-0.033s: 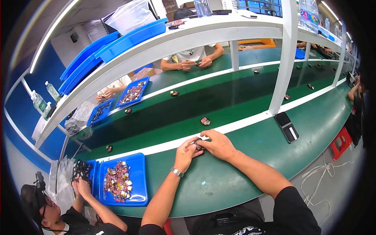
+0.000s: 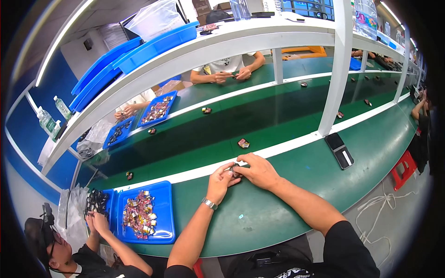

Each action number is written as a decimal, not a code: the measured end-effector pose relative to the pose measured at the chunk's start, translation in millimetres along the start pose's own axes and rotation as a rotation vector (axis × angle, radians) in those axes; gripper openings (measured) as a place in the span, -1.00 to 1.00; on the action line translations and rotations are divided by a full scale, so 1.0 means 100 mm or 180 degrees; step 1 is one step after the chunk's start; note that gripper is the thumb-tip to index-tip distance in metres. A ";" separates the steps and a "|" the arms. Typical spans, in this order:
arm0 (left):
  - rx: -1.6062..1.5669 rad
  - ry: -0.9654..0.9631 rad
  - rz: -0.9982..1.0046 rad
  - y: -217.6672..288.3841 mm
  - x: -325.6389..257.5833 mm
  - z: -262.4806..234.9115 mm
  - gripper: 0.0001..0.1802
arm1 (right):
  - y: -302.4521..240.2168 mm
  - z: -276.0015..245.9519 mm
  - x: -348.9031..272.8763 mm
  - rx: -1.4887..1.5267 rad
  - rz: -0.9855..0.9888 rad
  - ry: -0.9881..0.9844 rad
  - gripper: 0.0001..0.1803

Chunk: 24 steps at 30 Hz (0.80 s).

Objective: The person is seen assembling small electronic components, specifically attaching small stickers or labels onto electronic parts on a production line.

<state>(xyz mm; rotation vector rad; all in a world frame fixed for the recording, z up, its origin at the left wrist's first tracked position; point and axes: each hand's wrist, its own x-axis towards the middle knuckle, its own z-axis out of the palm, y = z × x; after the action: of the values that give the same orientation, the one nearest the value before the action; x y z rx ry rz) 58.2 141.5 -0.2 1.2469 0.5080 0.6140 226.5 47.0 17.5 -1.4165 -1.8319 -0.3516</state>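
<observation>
Over the near edge of the green bench, my left hand (image 2: 219,184) and my right hand (image 2: 258,170) meet around a small dark part (image 2: 235,172). The left fingers are closed on it from the left, and a metal watch circles that wrist. Bent right fingers press on the part from the other side. Most of it is covered by the fingers, so its exact kind cannot be made out. Just beyond my hands, a small part with a pink and yellow piece (image 2: 243,143) lies on the dark green conveyor belt (image 2: 194,139).
A blue tray (image 2: 169,213) of small pink-and-yellow pieces stands left, beside a co-worker's hands (image 2: 97,221) at black parts (image 2: 96,200). A white post (image 2: 337,69) rises right of my hands, near a black phone-like case (image 2: 340,150). People sit across the belt.
</observation>
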 end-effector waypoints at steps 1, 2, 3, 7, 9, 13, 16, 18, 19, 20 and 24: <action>-0.0002 0.0001 0.0005 0.00 0.00 0.01 -0.60 | 0.01 -0.03 0.02 -0.0021 -0.0134 -0.0057 -0.78; 0.0001 0.0016 0.0039 -0.01 0.00 0.02 -0.62 | 0.01 -0.05 0.02 -0.0041 -0.0266 -0.0112 -0.79; 0.0010 0.0030 0.0078 0.00 0.00 0.03 -0.63 | 0.02 -0.05 0.03 -0.0042 -0.0273 -0.0104 -0.79; 0.0138 0.0022 0.0069 0.00 -0.01 0.01 -0.65 | 0.05 0.00 0.03 -0.0058 -0.0346 -0.0257 -0.80; 0.0242 -0.0022 0.0032 0.01 -0.03 -0.01 -0.65 | 0.05 0.02 0.04 0.0016 -0.0338 -0.0294 -0.79; 0.0250 -0.0167 0.0067 0.02 0.00 0.00 -0.65 | 0.06 -0.01 0.04 0.0329 -0.0188 -0.0360 -0.77; 0.0213 -0.0290 -0.0034 -0.01 0.09 0.18 -0.64 | 0.20 -0.08 -0.10 0.0363 0.0043 -0.0374 -0.85; 0.0168 -0.0251 0.0019 -0.09 0.08 0.04 -0.64 | 0.13 0.00 -0.08 0.0588 0.0430 -0.0562 -0.87; 0.0036 -0.0314 0.0013 -0.08 0.04 -0.07 -0.61 | 0.06 0.06 -0.04 0.0610 0.0481 -0.0643 -0.86; 0.0042 -0.0320 0.0112 -0.08 -0.01 -0.15 -0.57 | 0.00 0.10 -0.01 0.0844 0.0477 -0.0597 -0.86; 0.0158 -0.0331 0.0130 -0.03 -0.05 -0.12 -0.46 | 0.03 0.13 -0.02 0.1021 0.0348 -0.0501 -0.90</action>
<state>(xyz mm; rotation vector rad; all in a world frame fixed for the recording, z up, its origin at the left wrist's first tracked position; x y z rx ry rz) 47.4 146.2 -6.1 1.3315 0.4142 0.5706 223.8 54.7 7.5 -1.3404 -1.8281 0.1097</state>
